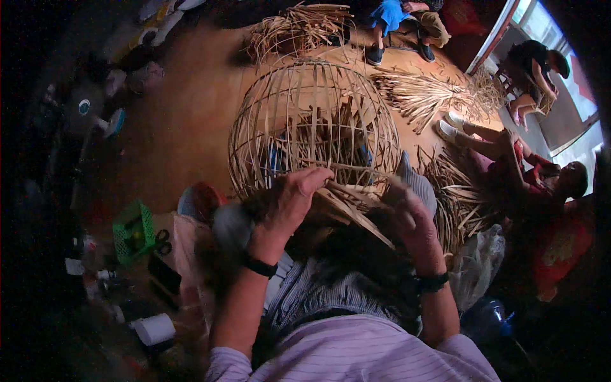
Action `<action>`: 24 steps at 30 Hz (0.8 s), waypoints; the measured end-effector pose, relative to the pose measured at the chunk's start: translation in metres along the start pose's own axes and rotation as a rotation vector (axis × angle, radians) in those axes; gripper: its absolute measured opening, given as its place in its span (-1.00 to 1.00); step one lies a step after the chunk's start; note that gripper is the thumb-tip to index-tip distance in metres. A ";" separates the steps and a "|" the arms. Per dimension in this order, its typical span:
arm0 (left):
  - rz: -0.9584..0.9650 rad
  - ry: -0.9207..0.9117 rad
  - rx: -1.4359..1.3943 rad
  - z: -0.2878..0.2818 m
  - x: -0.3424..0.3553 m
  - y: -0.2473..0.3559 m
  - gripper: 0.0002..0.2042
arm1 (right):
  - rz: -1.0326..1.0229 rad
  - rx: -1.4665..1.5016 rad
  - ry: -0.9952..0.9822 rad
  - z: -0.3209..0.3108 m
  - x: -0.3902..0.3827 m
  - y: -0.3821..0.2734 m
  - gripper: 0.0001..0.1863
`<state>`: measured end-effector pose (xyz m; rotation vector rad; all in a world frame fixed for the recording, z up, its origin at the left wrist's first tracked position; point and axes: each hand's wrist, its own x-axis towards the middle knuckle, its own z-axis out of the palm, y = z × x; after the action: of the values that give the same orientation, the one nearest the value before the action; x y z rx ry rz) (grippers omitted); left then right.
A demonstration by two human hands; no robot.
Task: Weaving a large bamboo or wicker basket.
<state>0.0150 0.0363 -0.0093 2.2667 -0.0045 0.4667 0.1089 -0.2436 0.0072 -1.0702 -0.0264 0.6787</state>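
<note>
A large, round open-weave basket (304, 95) made of thin tan strips lies on the floor in front of me, its near edge close to my knees. My left hand (296, 196) is closed at that edge, thumb and fingers pinching the woven strips. From there a thin strip (359, 168) stretches across to my right hand (412, 219), whose fingers are curled round its other end and slightly blurred. Loose strip ends (356, 207) stick out toward me between the two hands. Through the basket's gaps I see more strips and some blue patches.
Bundles of strips lie beyond the basket (299, 28), at the far right (423, 95) and beside my right knee (449, 197). A green plastic crate (133, 232) stands left, near black scissors handles (163, 240). Several people sit at the back and right.
</note>
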 end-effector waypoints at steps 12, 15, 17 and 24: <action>-0.009 0.007 0.070 -0.007 0.007 0.009 -0.74 | 0.229 -0.494 -0.168 -0.073 -0.019 -0.041 -0.64; 0.107 0.093 0.075 -0.003 0.008 0.004 -0.75 | 0.155 -0.358 -0.363 -0.034 -0.039 -0.045 -0.66; 0.104 0.074 0.084 -0.001 0.008 0.000 -0.75 | -0.221 -0.719 -0.214 0.008 -0.024 -0.032 -0.73; 0.074 0.057 0.055 0.003 0.007 -0.002 -0.73 | -0.890 -1.691 -0.246 0.025 0.064 0.026 -0.64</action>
<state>0.0233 0.0363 -0.0102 2.3120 -0.0467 0.5771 0.1388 -0.1823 -0.0206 -2.2920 -1.4105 -0.2241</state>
